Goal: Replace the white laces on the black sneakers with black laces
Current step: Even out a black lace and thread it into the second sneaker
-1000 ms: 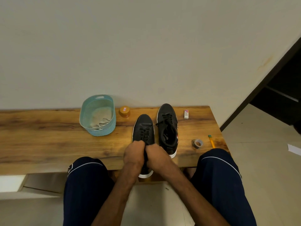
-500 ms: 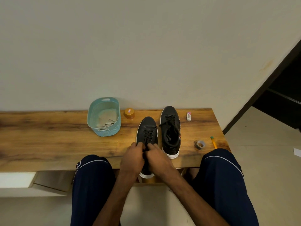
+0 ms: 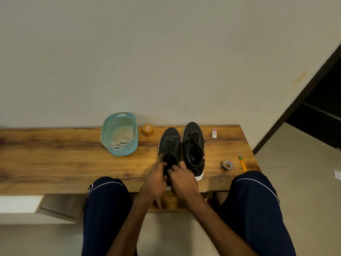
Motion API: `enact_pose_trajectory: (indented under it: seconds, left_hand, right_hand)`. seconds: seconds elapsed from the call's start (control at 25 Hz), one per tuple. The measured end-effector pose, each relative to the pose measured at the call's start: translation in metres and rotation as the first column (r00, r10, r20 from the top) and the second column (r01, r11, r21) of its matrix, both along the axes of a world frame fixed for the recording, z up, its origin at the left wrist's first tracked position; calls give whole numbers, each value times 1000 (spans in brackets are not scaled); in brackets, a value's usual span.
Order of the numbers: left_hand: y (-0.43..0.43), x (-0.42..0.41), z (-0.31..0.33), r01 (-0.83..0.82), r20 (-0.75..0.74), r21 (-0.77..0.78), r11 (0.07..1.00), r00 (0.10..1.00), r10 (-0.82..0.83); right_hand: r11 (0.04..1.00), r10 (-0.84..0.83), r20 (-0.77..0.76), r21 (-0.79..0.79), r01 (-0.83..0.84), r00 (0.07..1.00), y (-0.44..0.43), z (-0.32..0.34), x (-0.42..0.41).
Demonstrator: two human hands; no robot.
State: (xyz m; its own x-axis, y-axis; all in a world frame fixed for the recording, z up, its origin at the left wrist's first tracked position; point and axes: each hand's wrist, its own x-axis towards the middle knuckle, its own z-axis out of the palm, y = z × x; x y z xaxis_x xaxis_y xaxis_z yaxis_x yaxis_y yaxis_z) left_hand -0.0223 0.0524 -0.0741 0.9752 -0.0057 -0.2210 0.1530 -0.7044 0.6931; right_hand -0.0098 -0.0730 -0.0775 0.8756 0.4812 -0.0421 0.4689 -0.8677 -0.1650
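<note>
Two black sneakers with white soles stand side by side on the wooden table (image 3: 55,163), toes toward the wall. Both carry black laces. My left hand (image 3: 154,180) and my right hand (image 3: 181,179) meet over the heel end of the left sneaker (image 3: 169,145), fingers curled and pinching its black lace ends near the top eyelets. The right sneaker (image 3: 193,150) sits untouched beside my right hand. White laces (image 3: 122,143) lie inside the teal basket (image 3: 110,133).
An orange-lidded jar (image 3: 147,130) stands between basket and shoes. A white eraser (image 3: 214,133), a tape roll (image 3: 227,165) and a yellow pencil (image 3: 242,163) lie on the table's right end. My knees flank the table's front edge.
The left sneaker has been pushed away from the table's front edge toward the wall, level with the right one. Both hands moved forward with it, still at the laces.
</note>
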Motion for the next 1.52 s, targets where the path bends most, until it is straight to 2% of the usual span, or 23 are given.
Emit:
enact_pose_trajectory:
  seconds: [0.16,0.28,0.36,0.44,0.52,0.6,0.64,0.84,1.08,1.16,1.28,1.52]
  left_hand:
    - [-9,8,-23,54,-58,79,995,997,-49]
    - [-15,15,-31,51,-8,122,991,999,-51]
    - [-17,22,-34,0,22,73,997,1000,-1]
    - [-16,28,-37,-53,44,-25,998,998,55]
    - [-16,31,-44,-106,70,-103,989,991,113]
    - [-17,34,-48,-141,63,-89,986,987,147]
    - [-17,35,-51,-151,59,-71,986,986,156]
    - [-17,39,-54,-153,64,-55,987,986,157]
    - [-15,40,-57,-143,60,-26,989,988,144]
    - [-16,40,-57,-149,60,-6,989,987,149]
    - [-18,40,-55,-144,55,11,990,988,143]
    - [-18,40,-53,-124,41,16,992,992,123]
  right_hand:
    - [995,-85,-14,53,86,996,-5,-7,27]
    - [979,-76,-89,181,91,993,-10,-3,37]
    - [917,-141,-92,364,165,986,-20,8,38]
    - [794,-349,-83,503,342,933,-45,13,40]
    - [690,-517,-258,438,576,816,-76,12,43]
    - [669,-509,-519,263,695,687,-86,5,44]
    - [687,-474,-587,220,692,657,-84,-2,47]
    - [709,-423,-522,319,629,741,-70,-7,62]
    - [758,-410,-472,298,579,780,-71,-13,70]
    - [717,-416,-504,330,614,757,-74,-14,67]
    - [628,-462,-585,314,712,666,-77,-18,63]
    - [657,-509,-521,279,700,686,-76,-23,68]
